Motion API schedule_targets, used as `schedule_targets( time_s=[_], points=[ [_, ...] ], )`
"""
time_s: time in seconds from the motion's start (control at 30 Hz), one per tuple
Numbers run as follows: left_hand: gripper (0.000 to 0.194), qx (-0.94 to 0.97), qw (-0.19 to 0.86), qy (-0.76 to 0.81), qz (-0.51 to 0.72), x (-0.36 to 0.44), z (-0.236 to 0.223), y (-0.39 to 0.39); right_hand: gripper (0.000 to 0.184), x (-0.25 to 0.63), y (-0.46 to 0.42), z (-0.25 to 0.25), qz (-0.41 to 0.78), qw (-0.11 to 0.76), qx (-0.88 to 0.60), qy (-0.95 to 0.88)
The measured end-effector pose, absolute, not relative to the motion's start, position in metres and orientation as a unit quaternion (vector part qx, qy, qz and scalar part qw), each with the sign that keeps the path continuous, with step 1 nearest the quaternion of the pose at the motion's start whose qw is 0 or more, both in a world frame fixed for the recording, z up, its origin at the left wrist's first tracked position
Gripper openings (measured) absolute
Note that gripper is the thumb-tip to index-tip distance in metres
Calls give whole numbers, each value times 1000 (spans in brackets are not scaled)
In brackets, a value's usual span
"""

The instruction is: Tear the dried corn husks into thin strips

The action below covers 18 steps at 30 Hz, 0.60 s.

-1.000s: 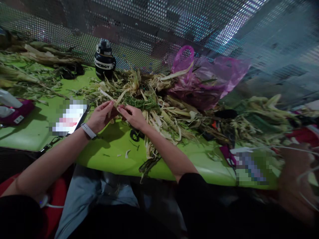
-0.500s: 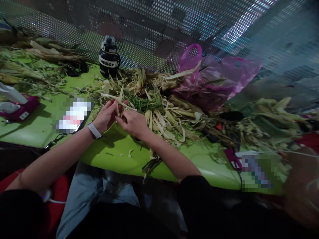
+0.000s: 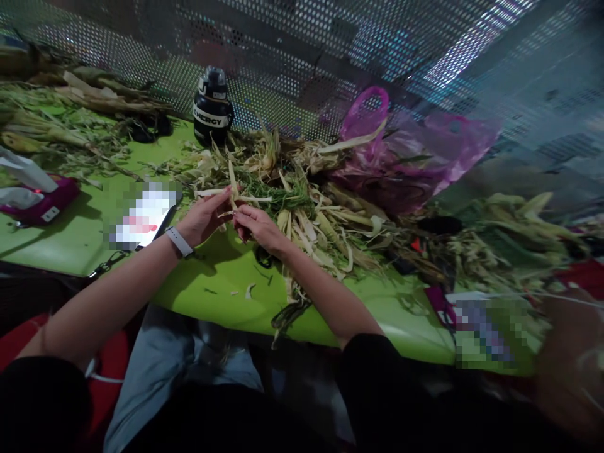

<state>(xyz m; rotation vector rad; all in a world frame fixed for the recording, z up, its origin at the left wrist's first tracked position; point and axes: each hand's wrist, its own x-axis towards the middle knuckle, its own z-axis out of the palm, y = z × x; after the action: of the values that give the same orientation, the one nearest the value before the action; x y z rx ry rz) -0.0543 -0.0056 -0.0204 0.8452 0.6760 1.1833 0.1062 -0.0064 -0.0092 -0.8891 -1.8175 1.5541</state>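
Pale strips of dried corn husk (image 3: 232, 173) cross each other between my fingers over the green table (image 3: 212, 270). My left hand (image 3: 206, 216) pinches them near the crossing, thumb on top. From the other side, my right hand (image 3: 262, 228) has its thumb and fingertips closed on the lower end of a strip. Just behind both hands lies a heap of dried husks (image 3: 306, 233), with a bundle of thin green stems (image 3: 287, 195) in it. Small husk scraps (image 3: 250, 291) lie nearer the table's front edge.
A black bottle (image 3: 212, 113) stands behind the heap, before a perforated metal screen (image 3: 292, 56). Left of my hands lies a lit phone (image 3: 146, 214), beyond it a purple holder (image 3: 51, 200). A pink plastic bag (image 3: 410, 170) rests at back right. Another person's arm (image 3: 566, 352) shows far right.
My right hand has turned slightly and its fingers have slid to the strip's lower end. The view has shifted a little. My left hand keeps its hold on the strips.
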Motion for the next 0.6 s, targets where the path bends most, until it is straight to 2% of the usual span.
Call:
schedule_targets(
  time_s=[0.07, 0.13, 0.2, 0.27, 0.5, 0.6],
  points=[
    [37, 425, 667, 350, 502, -55, -19, -6, 31, 109, -4, -8, 582, 300, -338, -676],
    [39, 478, 593, 413, 499, -55, -18, -7, 31, 111, -2, -7, 563, 314, -351, -679],
    [37, 526, 517, 445, 509, -56, -19, -7, 32, 113, 1, -6, 536, 325, -365, -688],
    [33, 552, 486, 440, 516, -56, -19, -7, 34, 114, 1, -5, 518, 336, -375, -692],
    [39, 563, 517, 394, 511, -52, -22, -6, 38, 110, -3, -3, 550, 308, -359, -688],
    [31, 523, 543, 373, 541, -52, -23, -5, 39, 110, -2, -5, 554, 299, -336, -700]
  ],
)
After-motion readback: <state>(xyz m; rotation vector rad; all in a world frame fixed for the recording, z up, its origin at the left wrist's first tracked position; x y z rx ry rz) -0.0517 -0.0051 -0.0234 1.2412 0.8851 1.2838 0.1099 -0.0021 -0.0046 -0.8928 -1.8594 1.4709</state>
